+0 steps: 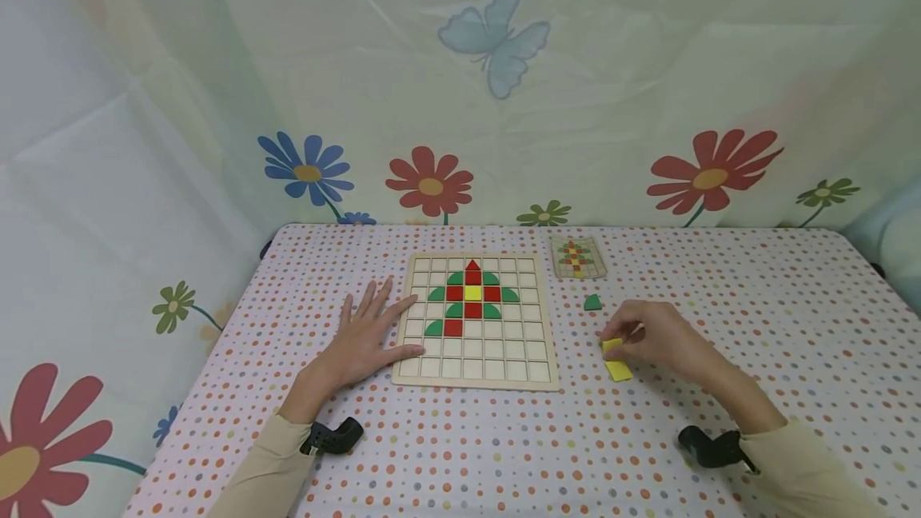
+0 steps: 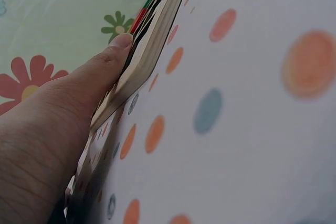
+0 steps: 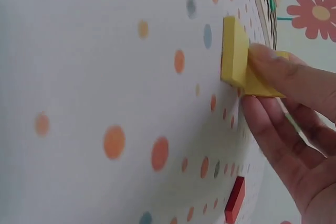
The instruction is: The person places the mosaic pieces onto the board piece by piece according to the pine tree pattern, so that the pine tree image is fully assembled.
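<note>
A wooden grid board [image 1: 475, 382] lies on the table, with red, green and yellow tiles set in a tree-like pattern. My left hand [image 1: 357, 344] is spread at the board's left edge, thumb [image 2: 105, 66] and a fingertip resting on it. To the right of the board, my right hand [image 1: 658, 338] pinches a yellow tile [image 3: 260, 83] between thumb and fingers. Another yellow tile [image 1: 619, 372] lies on the table right by it. A green rounded tile [image 1: 592, 303] sits just beyond the right hand.
A small pattern card [image 1: 577, 258] with a similar tree picture lies past the board's upper right corner. In the right wrist view a red tile [image 3: 235, 200] rests on the table, hidden from the head view. The dotted cloth [image 1: 460, 454] covers the table up to the flowered backdrop.
</note>
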The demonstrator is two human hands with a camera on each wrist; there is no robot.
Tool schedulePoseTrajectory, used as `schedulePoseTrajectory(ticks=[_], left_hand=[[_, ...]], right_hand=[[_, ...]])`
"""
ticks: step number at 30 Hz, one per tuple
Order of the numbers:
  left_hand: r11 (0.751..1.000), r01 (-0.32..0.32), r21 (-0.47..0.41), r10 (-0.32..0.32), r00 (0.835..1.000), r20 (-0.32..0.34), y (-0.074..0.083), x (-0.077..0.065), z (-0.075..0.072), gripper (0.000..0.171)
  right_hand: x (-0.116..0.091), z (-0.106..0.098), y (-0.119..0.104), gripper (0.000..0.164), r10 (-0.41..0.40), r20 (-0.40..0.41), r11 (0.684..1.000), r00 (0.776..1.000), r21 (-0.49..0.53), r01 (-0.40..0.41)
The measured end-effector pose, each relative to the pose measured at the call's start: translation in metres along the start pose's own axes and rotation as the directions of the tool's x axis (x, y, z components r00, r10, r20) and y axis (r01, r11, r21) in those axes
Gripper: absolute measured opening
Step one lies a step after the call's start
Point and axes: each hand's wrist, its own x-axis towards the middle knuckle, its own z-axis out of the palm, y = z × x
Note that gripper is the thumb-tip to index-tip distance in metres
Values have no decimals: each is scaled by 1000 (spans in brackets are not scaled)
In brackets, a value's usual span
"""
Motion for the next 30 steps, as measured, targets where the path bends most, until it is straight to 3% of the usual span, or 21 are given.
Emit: schedulePoseTrajectory(ticks=[7, 18, 24, 30], left_hand=[[1000, -3, -23, 3, 1000, 9, -1, -3, 0, 90], [1000, 8, -10, -8, 1000, 17, -2, -2, 1, 90], [1000, 5, -8, -5, 1000, 16, -1, 0, 1, 90], [1000, 10, 2, -10, 1000, 17, -1, 0, -1, 89]], right_hand=[[8, 16, -21, 19, -73, -122, 996, 990, 33, 78], [57, 59, -72, 14, -159, -13, 970, 987, 184, 159], [76, 83, -89, 12, -192, -54, 952, 980, 231, 199], [87, 95, -94, 13, -187, -76, 956, 979, 214, 199]])
